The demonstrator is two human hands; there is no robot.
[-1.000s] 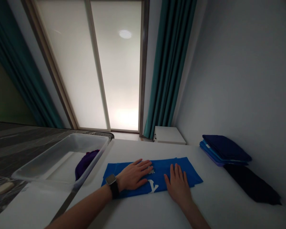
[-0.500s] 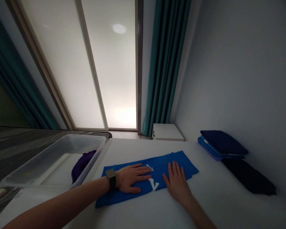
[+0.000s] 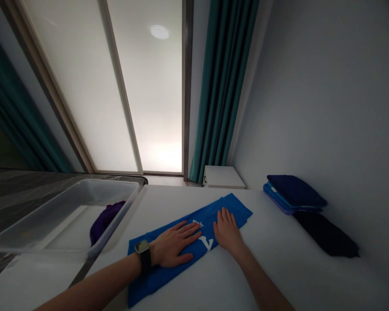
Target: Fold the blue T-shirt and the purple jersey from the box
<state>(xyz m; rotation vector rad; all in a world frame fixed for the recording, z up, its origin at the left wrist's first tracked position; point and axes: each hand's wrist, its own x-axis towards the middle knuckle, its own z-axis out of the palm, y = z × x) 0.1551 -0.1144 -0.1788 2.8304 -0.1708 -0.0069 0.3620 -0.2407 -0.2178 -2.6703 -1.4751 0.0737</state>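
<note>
A bright blue garment (image 3: 233,207) with white print lies folded into a long strip on the white table (image 3: 278,268), slanting from near left to far right. My left hand (image 3: 173,246), with a dark watch on the wrist, lies flat on its middle, fingers spread. Just to the right, my right hand (image 3: 227,231) also rests flat on the cloth with its fingers stretched out. Neither hand holds anything.
A clear plastic bin (image 3: 35,224) stands at the left with a purple cloth (image 3: 105,216) in it. Folded blue and navy garments (image 3: 293,196) are stacked at the right by the wall, a black one (image 3: 326,237) beside them. A small white cabinet (image 3: 223,178) stands behind.
The blue strip has turned so its near end points toward me at the left. Both hands have shifted left with it, still flat on the cloth.
</note>
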